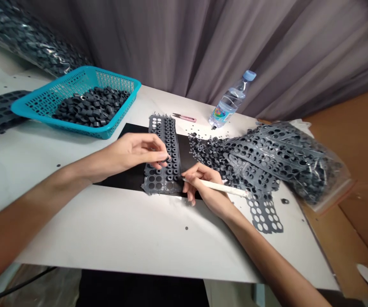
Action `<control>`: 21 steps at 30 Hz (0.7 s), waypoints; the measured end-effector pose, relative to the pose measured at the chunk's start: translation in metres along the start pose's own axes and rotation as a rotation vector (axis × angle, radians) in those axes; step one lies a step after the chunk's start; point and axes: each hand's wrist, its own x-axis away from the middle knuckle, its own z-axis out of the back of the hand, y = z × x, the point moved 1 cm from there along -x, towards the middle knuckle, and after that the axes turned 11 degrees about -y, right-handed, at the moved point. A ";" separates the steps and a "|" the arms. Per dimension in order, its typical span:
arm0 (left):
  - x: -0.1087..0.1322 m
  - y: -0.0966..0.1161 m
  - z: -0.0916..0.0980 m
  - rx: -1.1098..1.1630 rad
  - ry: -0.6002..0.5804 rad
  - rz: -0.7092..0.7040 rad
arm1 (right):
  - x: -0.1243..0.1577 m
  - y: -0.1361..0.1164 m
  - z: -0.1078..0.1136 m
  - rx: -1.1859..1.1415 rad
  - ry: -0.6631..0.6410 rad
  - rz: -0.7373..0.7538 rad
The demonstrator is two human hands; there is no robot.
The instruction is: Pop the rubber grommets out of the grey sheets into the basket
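Observation:
A grey rubber sheet [161, 186] with rows of small round ring-shaped parts lies on a black mat [124, 179] in front of me. Over its left side is my left hand [142, 149], thumb and fingertips pinched on a small dark rubber piece [166, 159], mostly covered by the fingers. My right hand [204, 181], at the sheet's right edge, is closed around a white pen-shaped tool [224, 187]. The tool's thin tip points left towards the sheet's lower rows. Some holes at the sheet's far left corner show white through them.
A turquoise basket [75, 123] of dark rubber parts stands at left, beside a large clear bag [39, 42] of more. Pink thread snips [185, 118] and a water bottle [230, 102] are behind. Punched sheets [260, 149], loose bits and a plastic bag [324, 183] pile up at right.

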 end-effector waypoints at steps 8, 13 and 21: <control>-0.003 -0.016 -0.021 0.312 -0.229 0.229 | -0.002 0.003 0.005 0.082 0.108 0.015; -0.002 -0.012 -0.026 0.399 -0.266 0.261 | -0.002 0.007 0.006 0.082 0.068 0.000; -0.001 -0.011 -0.026 0.481 -0.238 0.270 | 0.000 0.007 0.004 0.098 0.034 -0.018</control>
